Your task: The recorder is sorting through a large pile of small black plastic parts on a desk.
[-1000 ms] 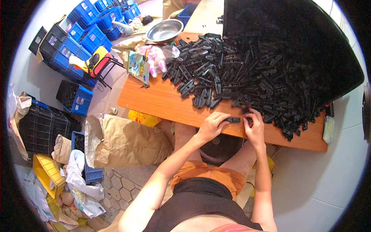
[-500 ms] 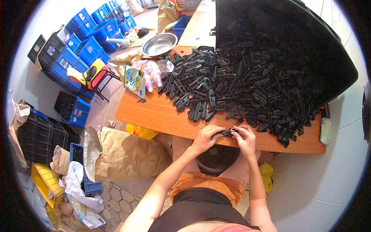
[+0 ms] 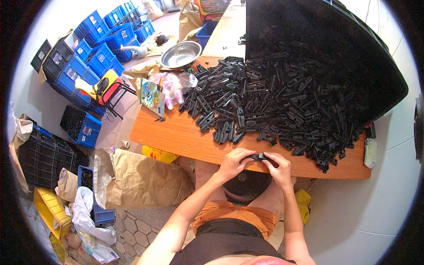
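Observation:
Between both hands, at the table's front edge, is a small black plastic part (image 3: 257,157), held level. My left hand (image 3: 234,164) pinches its left end with thumb and fingers. At the other end my right hand (image 3: 278,168) closes its fingertips round it, which hide some of its shape. Just beyond the hands lies a big heap of black plastic parts (image 3: 265,106), long and narrow, spilling from a large black container (image 3: 327,39) tipped toward me.
The wooden table (image 3: 176,137) also bears a metal bowl (image 3: 181,54), a pink-and-white toy (image 3: 168,86) and a colourful packet (image 3: 151,97). To the left stand a brown paper sack (image 3: 141,179), a yellow crate (image 3: 52,212), a chair (image 3: 108,88) and stacked blue crates (image 3: 106,59).
The black part now lies turned differently between my fingers, and the light-coloured spot near my right fingertips no longer shows. The whole view has shifted slightly.

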Tool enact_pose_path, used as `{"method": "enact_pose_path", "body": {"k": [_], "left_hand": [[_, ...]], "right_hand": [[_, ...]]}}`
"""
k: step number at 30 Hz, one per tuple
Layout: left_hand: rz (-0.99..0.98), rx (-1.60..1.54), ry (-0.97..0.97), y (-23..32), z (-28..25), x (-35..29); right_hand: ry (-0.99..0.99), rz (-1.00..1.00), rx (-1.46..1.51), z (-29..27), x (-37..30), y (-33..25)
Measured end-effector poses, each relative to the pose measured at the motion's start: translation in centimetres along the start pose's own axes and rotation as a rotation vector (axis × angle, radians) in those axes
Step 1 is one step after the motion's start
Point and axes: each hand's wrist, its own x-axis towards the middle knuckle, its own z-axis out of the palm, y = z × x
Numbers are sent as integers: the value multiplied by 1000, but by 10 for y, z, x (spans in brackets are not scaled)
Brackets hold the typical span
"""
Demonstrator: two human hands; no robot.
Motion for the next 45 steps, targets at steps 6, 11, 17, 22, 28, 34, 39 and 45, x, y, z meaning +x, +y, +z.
{"method": "enact_pose_path", "body": {"k": [6,11,17,22,28,34,39,45], "left_hand": [[-53,-12,-9,2,-1,0],[-91,-60,-26,-1,-2,0],[-85,-51,-48,-1,-4,2],[-81,-74,-67,0,-4,8],[-71,-99,-67,-10,-2,9],[-36,-93,-95,-8,-4,10],[17,-71,-135,-3,-3,3],[57,-168,-130,-1,-4,5]], "right_hand": [[-74,119,49,-12,-1,4],[-100,181,119,-11,-5,17],[-119,109,91,-12,-2,18],[-133,-10,46,0,1,9],[-99,12,46,4,9,5],[-96,7,5,6,8,6],[-119,-34,-31,7,-1,5],[-123,-23,-62,5,-6,8]]}}
